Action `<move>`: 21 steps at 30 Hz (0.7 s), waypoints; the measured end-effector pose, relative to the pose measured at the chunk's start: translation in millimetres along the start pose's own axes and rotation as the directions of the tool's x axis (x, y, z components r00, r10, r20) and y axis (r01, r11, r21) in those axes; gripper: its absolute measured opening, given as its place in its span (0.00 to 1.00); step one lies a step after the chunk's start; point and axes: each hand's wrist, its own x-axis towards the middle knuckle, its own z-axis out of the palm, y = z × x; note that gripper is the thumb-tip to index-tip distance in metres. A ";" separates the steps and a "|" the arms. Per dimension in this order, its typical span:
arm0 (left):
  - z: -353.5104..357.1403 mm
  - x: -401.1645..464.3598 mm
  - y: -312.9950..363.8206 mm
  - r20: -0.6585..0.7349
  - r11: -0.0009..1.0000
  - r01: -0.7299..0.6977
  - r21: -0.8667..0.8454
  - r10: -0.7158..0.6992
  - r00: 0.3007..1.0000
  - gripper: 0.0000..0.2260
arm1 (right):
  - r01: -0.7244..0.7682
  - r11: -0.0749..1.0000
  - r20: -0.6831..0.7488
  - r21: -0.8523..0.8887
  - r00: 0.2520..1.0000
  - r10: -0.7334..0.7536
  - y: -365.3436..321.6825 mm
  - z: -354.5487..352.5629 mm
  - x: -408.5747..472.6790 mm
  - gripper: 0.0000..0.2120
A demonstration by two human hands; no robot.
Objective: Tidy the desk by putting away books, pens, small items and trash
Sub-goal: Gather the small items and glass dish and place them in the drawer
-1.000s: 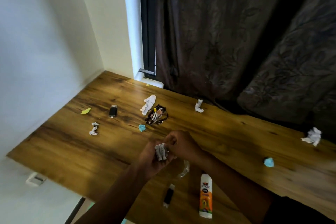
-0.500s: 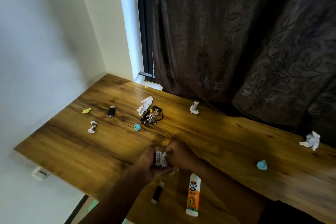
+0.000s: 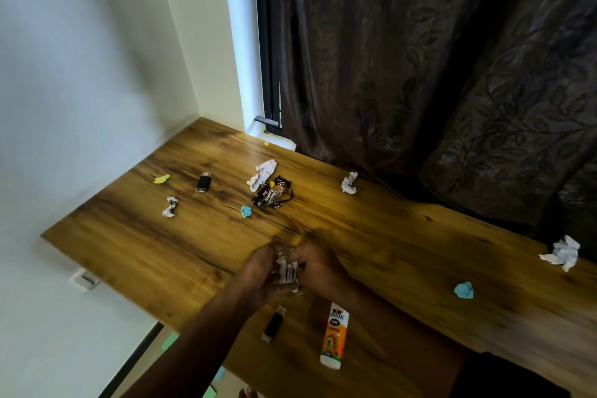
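My left hand (image 3: 258, 273) and my right hand (image 3: 318, 268) meet over the wooden desk (image 3: 129, 245), both gripping a crumpled white paper wad (image 3: 288, 271) with a clear plastic piece around it. Scattered trash lies beyond: a dark snack wrapper (image 3: 271, 195), white paper wads (image 3: 263, 173) (image 3: 349, 182) (image 3: 169, 207) (image 3: 562, 254), blue scraps (image 3: 246, 211) (image 3: 464, 290) and a yellow scrap (image 3: 161, 178). A glue bottle (image 3: 334, 339) and a black stick (image 3: 274, 324) lie near the front edge. A black lighter-like item (image 3: 204, 182) sits at the back left.
A dark curtain (image 3: 436, 74) hangs along the desk's far side, beside a window frame (image 3: 269, 58). White walls close the left. A wall socket (image 3: 84, 280) sits below the desk's left edge. Green and blue paper bits lie on the floor (image 3: 169, 341).
Both hands, still holding the paper wad, have sunk closer to the desk. The view has tilted up a little, so the desk items sit lower in frame.
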 end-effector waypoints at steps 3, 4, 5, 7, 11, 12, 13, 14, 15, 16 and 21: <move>-7.5 14.9 -7.6 -0.032 0.993 -0.051 0.110 0.055 0.998 0.10 | 0.028 1.000 -0.009 -0.009 1.000 -0.028 -1.4 -2.7 -5.6 0.09; -11.2 19.7 -10.0 -0.050 0.983 -0.067 0.170 0.076 0.996 0.11 | 0.035 0.999 -0.027 -0.016 0.999 -0.036 -1.2 -3.3 -8.1 0.07; -14.1 23.3 -12.2 -0.074 0.959 -0.098 0.267 0.122 0.990 0.10 | 0.046 0.999 -0.054 -0.015 0.997 -0.047 -1.8 -4.8 -11.8 0.06; -22.8 29.6 -14.4 -0.092 0.772 -0.194 0.606 0.311 0.946 0.09 | 0.031 0.998 -0.071 -0.056 0.997 -0.035 -3.8 -7.1 -14.7 0.08; -34.6 23.8 -15.5 0.107 0.191 -0.256 0.947 0.566 0.817 0.14 | -0.110 0.986 -0.045 -0.125 0.993 0.105 -10.8 -14.3 -9.3 0.08; -34.2 20.7 -15.7 0.133 0.138 -0.255 0.957 0.574 0.808 0.14 | -0.129 0.981 -0.029 -0.143 0.992 0.126 -9.6 -16.1 -8.8 0.07; -33.0 18.1 -16.3 0.153 0.098 -0.257 0.961 0.586 0.796 0.14 | -0.137 0.976 -0.016 -0.167 0.990 0.137 -10.6 -17.7 -9.7 0.06; -31.9 16.4 -17.4 0.171 0.069 -0.263 0.962 0.598 0.783 0.14 | -0.118 0.976 -0.015 -0.186 0.993 0.117 -9.3 -16.7 -9.0 0.05; -30.3 15.1 -18.8 0.189 0.050 -0.274 0.961 0.606 0.773 0.12 | -0.092 0.975 -0.012 -0.202 0.996 0.091 -8.7 -15.9 -9.4 0.05; -28.5 13.2 -20.3 0.207 0.030 -0.284 0.958 0.613 0.763 0.11 | -0.073 0.970 -0.004 -0.230 0.997 0.074 -7.3 -13.8 -9.5 0.04; -28.1 15.7 -25.8 0.246 -0.062 -0.265 0.962 0.619 0.746 0.09 | -0.057 0.944 -0.024 -0.324 0.998 0.052 -11.1 -9.6 -7.6 0.04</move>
